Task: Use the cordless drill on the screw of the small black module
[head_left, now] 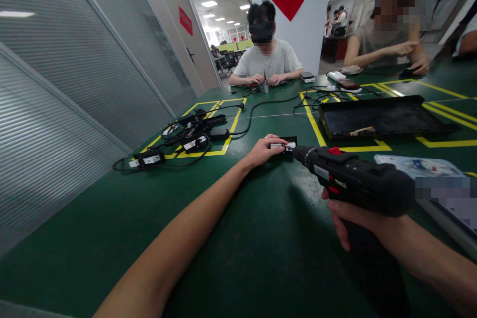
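My right hand [357, 216] is wrapped around the grip of a black cordless drill [354, 179] with red switches. The drill lies nearly level, its chuck pointing left. At its tip is a small black box with a white label [292, 146], resting on the green table. My left hand [265, 151] holds that box from its left side, fingers across the top and thumb along the near face. The bit's tip is at the box's right part; whether it touches a screw is too small to tell.
Black power adapters with tangled cables [194, 131] lie at left inside yellow tape. A black tray [372, 114] holding a small part stands at right. Nearer me is a pale, picture-covered case [421, 165]. Across the table [223, 258], one person works with a small tool; another sits right.
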`<action>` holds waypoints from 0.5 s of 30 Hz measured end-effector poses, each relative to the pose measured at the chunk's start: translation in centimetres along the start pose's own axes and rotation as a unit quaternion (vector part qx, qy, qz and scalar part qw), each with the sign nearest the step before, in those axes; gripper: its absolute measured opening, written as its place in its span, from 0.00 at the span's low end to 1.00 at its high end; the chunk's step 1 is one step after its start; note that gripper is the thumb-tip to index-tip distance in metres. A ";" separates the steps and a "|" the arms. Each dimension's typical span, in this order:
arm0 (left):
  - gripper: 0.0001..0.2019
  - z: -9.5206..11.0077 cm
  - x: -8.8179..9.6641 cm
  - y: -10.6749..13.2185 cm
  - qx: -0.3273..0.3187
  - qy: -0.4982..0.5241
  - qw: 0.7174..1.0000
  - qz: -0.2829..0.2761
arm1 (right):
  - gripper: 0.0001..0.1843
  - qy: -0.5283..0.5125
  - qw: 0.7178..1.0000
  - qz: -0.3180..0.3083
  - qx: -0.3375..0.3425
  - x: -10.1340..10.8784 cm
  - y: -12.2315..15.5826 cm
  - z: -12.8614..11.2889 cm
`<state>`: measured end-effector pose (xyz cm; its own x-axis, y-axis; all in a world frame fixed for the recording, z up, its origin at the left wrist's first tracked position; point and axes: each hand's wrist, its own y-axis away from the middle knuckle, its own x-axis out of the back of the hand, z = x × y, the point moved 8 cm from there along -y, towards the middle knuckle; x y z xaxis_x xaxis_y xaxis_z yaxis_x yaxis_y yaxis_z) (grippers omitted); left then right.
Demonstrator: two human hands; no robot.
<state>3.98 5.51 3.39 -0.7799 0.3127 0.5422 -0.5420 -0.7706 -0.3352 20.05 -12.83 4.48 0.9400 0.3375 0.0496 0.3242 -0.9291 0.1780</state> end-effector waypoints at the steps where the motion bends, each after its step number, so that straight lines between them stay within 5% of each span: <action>1: 0.14 0.0 0.0 0.0 -0.001 -0.001 1.000 0.001 | 0.16 0.003 1.000 0.004 0.000 0.0 0.1 0.0; 15: 0.13 -0.2 0.1 -0.2 0.007 -0.015 1.000 0.013 | 0.15 -0.007 1.000 0.004 -0.030 0.0 0.5 0.4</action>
<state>3.96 5.76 3.38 -0.7843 0.2757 0.5558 -0.5164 -0.7866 -0.3384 20.21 -13.33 4.19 0.9440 0.3280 0.0373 0.3106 -0.9209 0.2356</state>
